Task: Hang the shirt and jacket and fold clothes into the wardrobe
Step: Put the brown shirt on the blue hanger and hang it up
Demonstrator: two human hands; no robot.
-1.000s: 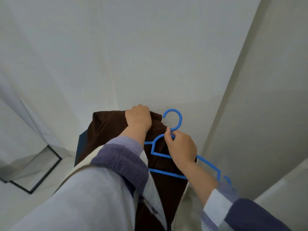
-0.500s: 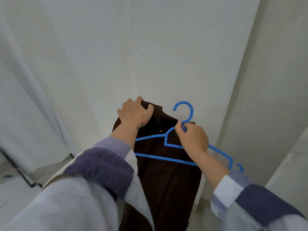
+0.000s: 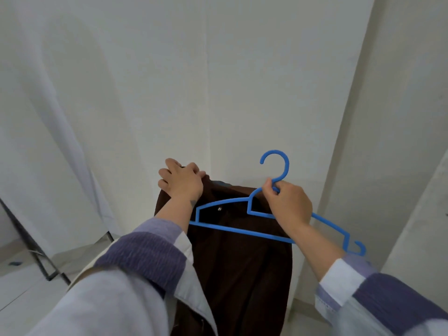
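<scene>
Dark brown garment [image 3: 242, 263] hangs in mid-frame, held up in the air in front of a pale wall [image 3: 242, 81], draping straight down past the bottom edge; can't tell if it's the shirt or the jacket. One small metal snap or button [image 3: 219, 209] visible near its top. Left hand [image 3: 181, 181] grips the garment's upper left corner, fingers curled over the top edge of the fabric, so the cloth falls below and to the right of that grip. Blue plastic hanger [image 3: 244, 230] lies across the front of the garment's upper part, tilted, left end higher against the cloth, right end lower and sticking out past the fabric's right edge, ending in a small notch hook. Right hand [image 3: 288, 204] pinches the hanger at the neck just under the hook, thumb and fingertips closed on the plastic; hook points up, free, above the hand. Hanger's lower bar passes under the right wrist. Hanger not inside the garment, it sits in front of it. Both forearms in a light shirt with purple knit cuffs [image 3: 148, 255]. Left side: white curtain-like fabric [image 3: 48, 117] and a dark metal frame leg [image 3: 36, 253] on the light floor. Right: pale vertical panel [image 3: 400, 117].
</scene>
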